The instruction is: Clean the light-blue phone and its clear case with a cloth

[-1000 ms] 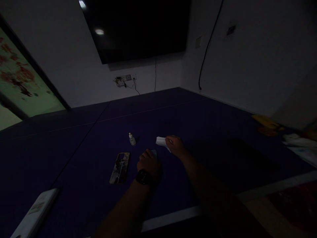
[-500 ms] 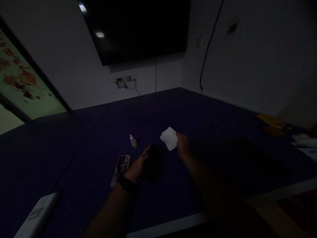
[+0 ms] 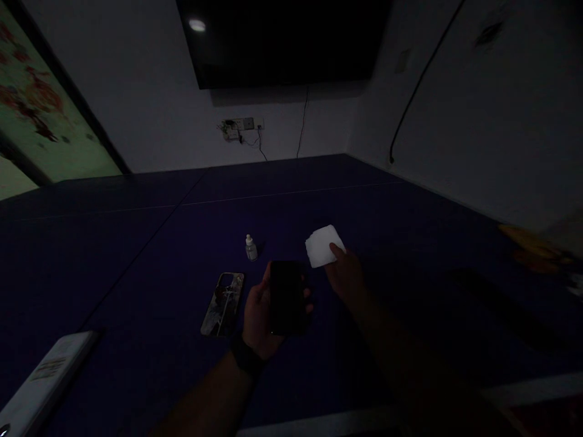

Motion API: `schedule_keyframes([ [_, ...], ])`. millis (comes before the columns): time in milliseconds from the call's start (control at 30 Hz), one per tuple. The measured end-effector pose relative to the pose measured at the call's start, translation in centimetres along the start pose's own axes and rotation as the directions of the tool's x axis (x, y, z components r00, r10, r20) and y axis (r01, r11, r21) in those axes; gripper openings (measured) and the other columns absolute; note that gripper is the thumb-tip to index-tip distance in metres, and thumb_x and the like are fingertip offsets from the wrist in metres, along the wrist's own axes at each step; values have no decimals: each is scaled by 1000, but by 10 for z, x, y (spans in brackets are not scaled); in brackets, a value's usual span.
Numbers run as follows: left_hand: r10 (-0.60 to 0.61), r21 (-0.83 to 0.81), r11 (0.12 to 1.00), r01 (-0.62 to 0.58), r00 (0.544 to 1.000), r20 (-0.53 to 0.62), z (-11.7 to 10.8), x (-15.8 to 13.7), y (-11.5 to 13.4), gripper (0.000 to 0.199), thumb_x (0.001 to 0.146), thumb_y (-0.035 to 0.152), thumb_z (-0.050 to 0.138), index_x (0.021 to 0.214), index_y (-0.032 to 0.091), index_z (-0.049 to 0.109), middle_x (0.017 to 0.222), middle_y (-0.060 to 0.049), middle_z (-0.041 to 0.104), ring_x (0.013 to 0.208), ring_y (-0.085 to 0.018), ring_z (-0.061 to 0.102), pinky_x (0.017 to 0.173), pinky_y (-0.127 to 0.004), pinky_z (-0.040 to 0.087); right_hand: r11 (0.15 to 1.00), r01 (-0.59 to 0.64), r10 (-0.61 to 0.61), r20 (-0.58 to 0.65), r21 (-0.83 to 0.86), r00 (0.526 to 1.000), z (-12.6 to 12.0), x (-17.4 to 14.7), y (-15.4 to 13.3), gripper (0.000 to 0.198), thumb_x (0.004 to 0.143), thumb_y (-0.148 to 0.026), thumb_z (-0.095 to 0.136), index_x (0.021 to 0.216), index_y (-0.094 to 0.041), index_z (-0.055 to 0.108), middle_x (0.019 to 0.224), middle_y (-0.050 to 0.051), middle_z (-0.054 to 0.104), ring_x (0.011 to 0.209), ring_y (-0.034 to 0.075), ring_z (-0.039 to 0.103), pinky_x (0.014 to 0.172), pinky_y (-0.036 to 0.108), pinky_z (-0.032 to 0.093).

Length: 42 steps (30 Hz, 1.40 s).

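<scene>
A dark smartphone lies across the palm of my left hand, its fingertips curled round the right edge. My right hand pinches a folded white tissue between thumb and fingers, just to the right of the phone and apart from it. On the surface to the left rests a patterned phone case with a large camera cutout. A small clear dropper bottle with a white cap stands upright beyond my left hand.
Everything lies on a dark blue table. A long white box is at the near left. Something yellow sits at the far right. A wall-mounted television and wall sockets are beyond the table. The room is dim.
My left hand has turned so the phone's dark face is towards me. My right hand still holds the tissue, now tilted differently with the thumb on top. The camera view has shifted.
</scene>
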<state>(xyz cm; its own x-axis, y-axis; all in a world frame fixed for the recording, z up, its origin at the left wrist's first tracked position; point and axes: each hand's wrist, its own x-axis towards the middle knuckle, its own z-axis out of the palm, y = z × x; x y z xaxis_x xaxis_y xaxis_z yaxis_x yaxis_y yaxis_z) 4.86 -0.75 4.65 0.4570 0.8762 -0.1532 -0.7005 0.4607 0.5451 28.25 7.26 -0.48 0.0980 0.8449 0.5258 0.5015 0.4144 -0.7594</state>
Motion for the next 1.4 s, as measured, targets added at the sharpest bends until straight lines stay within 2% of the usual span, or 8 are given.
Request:
schedule_keyframes([
  [200,13,-39,999,-15,999,-29,-1,0,-3,70,98,53,49,162,40,25,136,-11,67,106,-31,73,90,-55,58,994,106,-102,114,-26,988,20,-10,-47,45,105,-41,44,142,-26,64,141,8,69,135,30,61,117,49,46],
  [333,103,-13,994,-105,986,-133,2,5,-12,54,99,46,49,150,29,52,137,-7,69,122,-28,67,104,-46,55,903,430,-380,427,-23,821,30,-20,-74,52,107,-23,38,158,-31,46,159,5,53,152,24,44,127,55,32],
  [533,152,41,988,-146,963,-223,3,5,-20,53,102,51,46,147,27,58,135,-6,72,133,-27,61,111,-41,52,838,535,-490,584,109,648,20,-19,-74,53,107,-18,39,159,-29,45,158,5,55,154,21,40,130,52,30],
  [700,118,30,993,-114,978,-175,0,7,-19,58,104,50,40,159,32,42,156,-4,57,142,-25,55,113,-43,49,884,467,-395,524,-7,755,17,-16,-72,56,106,-17,41,161,-26,41,161,8,51,154,24,40,129,55,32],
  [867,129,-15,991,-137,964,-230,-2,8,-21,58,102,51,48,156,28,48,153,-6,60,143,-26,54,115,-39,48,842,532,-468,603,84,646,17,-18,-77,56,105,-16,43,159,-29,44,158,5,55,154,23,41,130,53,30],
  [1033,61,-129,988,-82,984,-165,5,4,-20,56,105,50,43,160,37,41,158,-4,55,143,-31,53,113,-54,48,880,473,-389,518,-35,762,15,-14,-76,56,105,-16,42,160,-25,43,158,10,53,151,26,46,126,58,36],
  [1233,83,-196,970,-146,950,-300,10,5,-19,55,106,46,45,157,26,48,146,-8,65,138,-25,59,117,-38,45,835,545,-474,605,78,640,19,-18,-84,51,106,-17,43,156,-25,50,154,7,59,150,23,47,130,53,32],
  [1400,123,-203,963,-177,959,-254,9,4,-19,48,106,45,44,149,27,58,150,-4,63,140,-22,57,117,-34,45,865,501,-411,535,-25,738,20,-17,-84,56,104,-16,44,160,-24,43,158,9,54,153,25,42,128,57,33],
])
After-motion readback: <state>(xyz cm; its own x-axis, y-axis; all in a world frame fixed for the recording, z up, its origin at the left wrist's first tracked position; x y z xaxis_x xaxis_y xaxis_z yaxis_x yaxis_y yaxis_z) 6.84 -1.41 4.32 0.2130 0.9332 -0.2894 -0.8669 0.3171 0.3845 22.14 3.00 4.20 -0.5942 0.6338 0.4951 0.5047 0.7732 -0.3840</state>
